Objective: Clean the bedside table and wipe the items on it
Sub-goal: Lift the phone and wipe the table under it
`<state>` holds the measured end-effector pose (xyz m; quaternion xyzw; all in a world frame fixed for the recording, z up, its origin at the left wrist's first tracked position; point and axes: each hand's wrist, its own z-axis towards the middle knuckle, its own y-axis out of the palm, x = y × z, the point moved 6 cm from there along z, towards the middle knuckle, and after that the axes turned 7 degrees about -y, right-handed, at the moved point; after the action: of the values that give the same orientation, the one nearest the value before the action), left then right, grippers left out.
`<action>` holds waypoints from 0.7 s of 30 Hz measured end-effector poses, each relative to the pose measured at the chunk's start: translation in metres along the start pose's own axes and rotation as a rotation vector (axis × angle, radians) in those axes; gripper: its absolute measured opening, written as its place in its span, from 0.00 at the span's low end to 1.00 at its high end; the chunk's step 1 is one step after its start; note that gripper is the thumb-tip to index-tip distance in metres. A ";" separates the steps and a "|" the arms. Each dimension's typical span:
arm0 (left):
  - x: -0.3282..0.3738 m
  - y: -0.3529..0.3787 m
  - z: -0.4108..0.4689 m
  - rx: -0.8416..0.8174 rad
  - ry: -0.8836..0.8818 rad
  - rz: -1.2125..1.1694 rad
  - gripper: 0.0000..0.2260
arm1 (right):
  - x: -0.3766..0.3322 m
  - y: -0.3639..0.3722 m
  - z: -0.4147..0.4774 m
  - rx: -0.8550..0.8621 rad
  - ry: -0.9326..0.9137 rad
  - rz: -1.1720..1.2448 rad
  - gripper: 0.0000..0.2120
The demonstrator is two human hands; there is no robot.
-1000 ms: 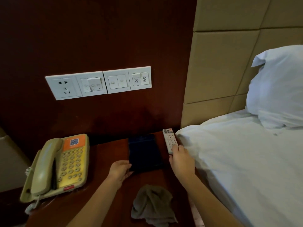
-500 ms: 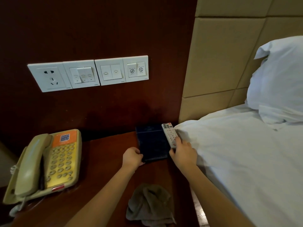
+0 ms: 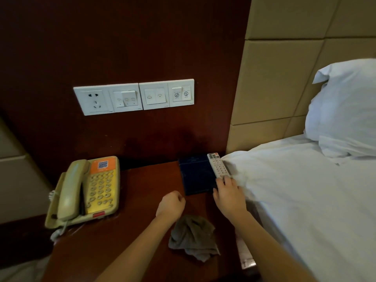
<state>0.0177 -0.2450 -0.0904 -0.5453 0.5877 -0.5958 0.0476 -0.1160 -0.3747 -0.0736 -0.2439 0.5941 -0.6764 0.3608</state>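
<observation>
My right hand [image 3: 227, 193] grips the near end of the white plastic remote [image 3: 218, 166] lying on the dark blue square box [image 3: 196, 176], far right on the reddish wooden bedside table [image 3: 140, 192], which I judge clears wiping room, while my left hand [image 3: 171, 204] curls empty just beyond the crumpled grey cloth [image 3: 193, 238].

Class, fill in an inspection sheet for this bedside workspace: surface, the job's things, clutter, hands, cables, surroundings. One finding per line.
Surface: dark glossy wooden bedside table, partly covered.
Job's things: grey cloth crumpled near the front edge; cream telephone at the left, handset on its cradle; dark box at the back right; white remote along the box's right side, against the bedsheet.
Clutter: nothing seen.
Hands: left hand curled, holding nothing, close to the box's near corner; right hand holds the remote's near end.
Cables: phone cord hangs off the telephone's near left corner.
Surroundings: switch panel on the wall above; pillow and padded headboard at the right.
</observation>
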 end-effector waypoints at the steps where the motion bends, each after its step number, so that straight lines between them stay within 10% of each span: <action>1: -0.004 0.001 -0.007 -0.038 -0.007 0.022 0.10 | -0.009 -0.003 -0.006 -0.022 -0.053 -0.004 0.16; 11: -0.026 -0.013 -0.084 -0.160 0.025 0.008 0.12 | -0.088 -0.004 -0.074 -0.621 -0.077 0.417 0.12; 21: -0.077 -0.141 -0.125 0.101 -0.016 -0.248 0.09 | -0.171 -0.076 -0.062 -0.203 0.022 0.878 0.08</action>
<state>0.0427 -0.0679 0.0056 -0.6153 0.4848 -0.6216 0.0056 -0.0718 -0.2005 0.0066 0.0040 0.7084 -0.4000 0.5814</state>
